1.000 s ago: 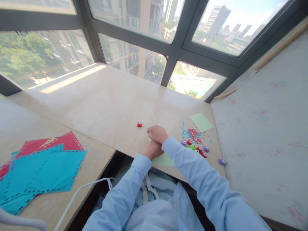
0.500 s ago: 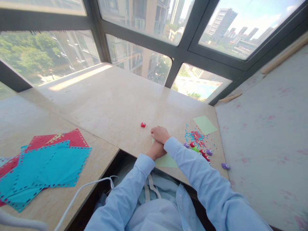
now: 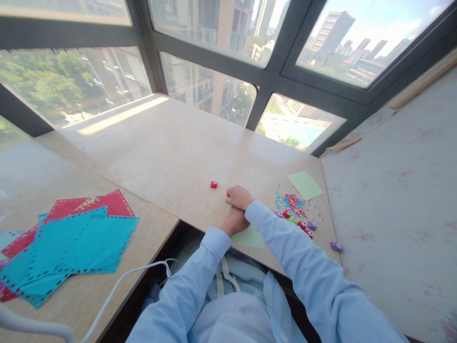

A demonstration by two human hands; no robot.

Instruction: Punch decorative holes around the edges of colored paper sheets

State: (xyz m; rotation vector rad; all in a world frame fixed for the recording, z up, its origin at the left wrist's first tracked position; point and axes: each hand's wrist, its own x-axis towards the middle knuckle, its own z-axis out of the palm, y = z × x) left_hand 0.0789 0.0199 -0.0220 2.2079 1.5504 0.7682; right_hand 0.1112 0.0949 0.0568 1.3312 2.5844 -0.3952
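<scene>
My right hand [image 3: 239, 196] lies over the front of my left hand [image 3: 233, 221], its fingers curled closed. Whatever it holds, if anything, is hidden. The left hand's fingers are mostly covered by the right one, against a pale green sheet of paper [image 3: 249, 237] at the table's front edge. A corner of that sheet shows beside the right hand. Just left of and beyond the hands stands a small red craft punch [image 3: 213, 184] with a white eye spot.
Several small punches, red, green and purple [image 3: 312, 225], sit right of my right sleeve, beside red and blue paper bits [image 3: 293, 204]. Another pale green sheet [image 3: 306, 185] lies behind. A purple punch [image 3: 336, 246] is by the wall. Hole-edged blue [image 3: 85, 243] and red papers lie left, near a white cable [image 3: 128, 274].
The view has shifted slightly. Both hands keep nearly the same place and pose, right over left on the green paper.
</scene>
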